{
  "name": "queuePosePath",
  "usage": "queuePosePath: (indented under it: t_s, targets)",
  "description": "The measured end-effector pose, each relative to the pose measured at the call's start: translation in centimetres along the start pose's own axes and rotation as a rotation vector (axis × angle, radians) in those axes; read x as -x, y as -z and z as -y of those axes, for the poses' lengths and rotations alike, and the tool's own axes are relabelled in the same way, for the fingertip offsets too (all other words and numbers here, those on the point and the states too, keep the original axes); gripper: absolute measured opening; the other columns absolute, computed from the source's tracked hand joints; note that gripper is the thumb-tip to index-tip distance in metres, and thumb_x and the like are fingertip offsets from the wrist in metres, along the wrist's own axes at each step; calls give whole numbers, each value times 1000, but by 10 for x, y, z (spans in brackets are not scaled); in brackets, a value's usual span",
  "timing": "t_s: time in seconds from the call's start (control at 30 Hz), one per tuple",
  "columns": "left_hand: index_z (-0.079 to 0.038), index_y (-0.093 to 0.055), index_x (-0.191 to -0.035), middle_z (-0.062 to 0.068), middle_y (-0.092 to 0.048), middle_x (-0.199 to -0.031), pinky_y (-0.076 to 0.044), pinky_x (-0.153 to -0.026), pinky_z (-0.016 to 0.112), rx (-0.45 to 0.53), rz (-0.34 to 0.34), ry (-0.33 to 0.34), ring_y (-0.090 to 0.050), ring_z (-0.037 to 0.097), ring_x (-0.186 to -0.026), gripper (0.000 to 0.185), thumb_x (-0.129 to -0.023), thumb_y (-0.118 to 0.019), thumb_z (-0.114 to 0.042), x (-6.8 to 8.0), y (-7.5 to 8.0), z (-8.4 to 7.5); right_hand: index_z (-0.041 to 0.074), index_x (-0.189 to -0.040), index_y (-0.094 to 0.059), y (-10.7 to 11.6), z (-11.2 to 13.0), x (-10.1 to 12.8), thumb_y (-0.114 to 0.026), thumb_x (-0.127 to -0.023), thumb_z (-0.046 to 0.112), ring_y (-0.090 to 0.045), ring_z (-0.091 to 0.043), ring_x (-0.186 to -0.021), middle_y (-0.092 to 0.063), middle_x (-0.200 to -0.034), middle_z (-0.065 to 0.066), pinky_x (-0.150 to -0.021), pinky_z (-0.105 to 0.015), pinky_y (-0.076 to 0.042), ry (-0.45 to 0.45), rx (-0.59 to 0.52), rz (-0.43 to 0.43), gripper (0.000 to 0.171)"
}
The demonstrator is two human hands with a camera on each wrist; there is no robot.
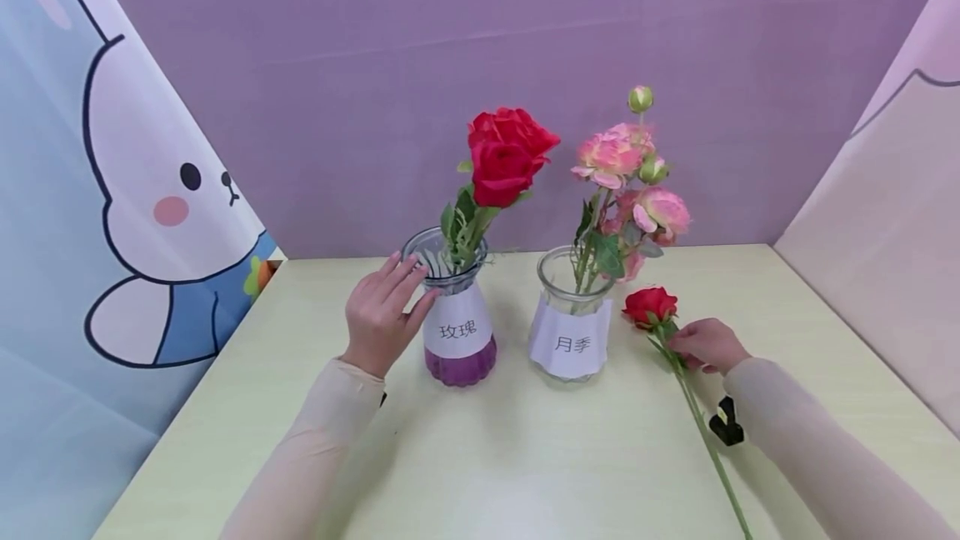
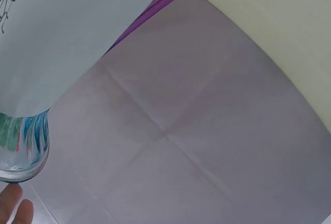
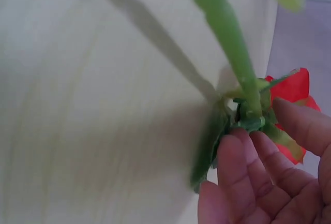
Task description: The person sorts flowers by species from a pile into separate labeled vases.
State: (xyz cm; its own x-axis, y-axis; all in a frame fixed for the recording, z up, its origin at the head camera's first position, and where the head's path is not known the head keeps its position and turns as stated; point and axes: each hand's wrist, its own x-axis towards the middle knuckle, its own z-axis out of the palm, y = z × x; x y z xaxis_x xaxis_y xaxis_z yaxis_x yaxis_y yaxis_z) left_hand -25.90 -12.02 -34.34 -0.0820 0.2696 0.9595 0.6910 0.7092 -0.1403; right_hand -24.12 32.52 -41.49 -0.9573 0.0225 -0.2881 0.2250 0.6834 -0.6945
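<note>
My left hand (image 1: 386,307) rests with fairly straight fingers against the neck of a glass vase (image 1: 457,332). The vase has a purple base and a white label, and it holds red roses (image 1: 508,155). In the left wrist view the vase's rim (image 2: 23,151) and label (image 2: 67,32) fill the left side, with my fingertips (image 2: 13,209) just below. My right hand (image 1: 708,346) pinches the stem of a single red rose (image 1: 649,305) lying on the table. The right wrist view shows my fingers (image 3: 243,157) curled at the base of that bloom (image 3: 297,87).
A second labelled glass vase (image 1: 570,332) with pink flowers (image 1: 626,177) stands between my hands. All of this is on a pale yellow-green table (image 1: 525,457), which is closed in by a purple back wall, a cartoon panel on the left and a pale panel on the right.
</note>
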Motion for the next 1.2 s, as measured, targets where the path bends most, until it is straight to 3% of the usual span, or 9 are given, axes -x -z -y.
queuePosePath:
  t_s: [0.13, 0.33, 0.63, 0.87, 1.2]
  targets:
    - [5, -73, -93, 20, -70, -97, -55, -76, 49, 26, 6, 29, -68, 38, -94, 48, -95, -55, -40, 0, 2, 0, -3, -92, -66, -2, -2, -10, -61, -88, 21, -52, -17, -63, -56, -64, -1, -55, -30, -45, 37, 52, -19, 25]
    - [6, -73, -91, 21, -70, -94, -55, -74, 50, 42, -1, 80, -68, 38, -92, 51, -94, -56, -41, 3, 9, 4, -6, -102, -66, 4, 8, -19, -63, -89, 22, -60, -18, -69, -67, -83, -6, -60, -33, -52, 27, 37, -30, 32]
    - [7, -73, -91, 20, -71, -93, -54, -72, 50, 83, -23, 104, -68, 39, -92, 51, -93, -57, -41, 2, 3, 5, -9, -102, -65, 7, 15, -18, -62, -89, 18, -59, -20, -70, -65, -78, -5, -62, -34, -53, 28, 14, -47, 30]
    - [9, -72, -91, 23, -70, -93, -54, -75, 52, 127, -46, 131, -67, 40, -94, 49, -93, -58, -38, 3, -3, -1, -6, -85, -66, 8, 13, -20, -61, -90, 14, -52, -15, -55, -55, -59, -1, -55, -29, -52, 20, -30, -62, 21]
    - [9, -72, -88, 23, -70, -91, -54, -79, 50, 164, -69, 136, -67, 38, -94, 48, -91, -62, -37, 2, -6, -5, 6, -63, -58, 5, 12, -27, -65, -85, 14, -51, -14, -51, -53, -54, -1, -51, -28, -51, -49, -37, -51, 25]
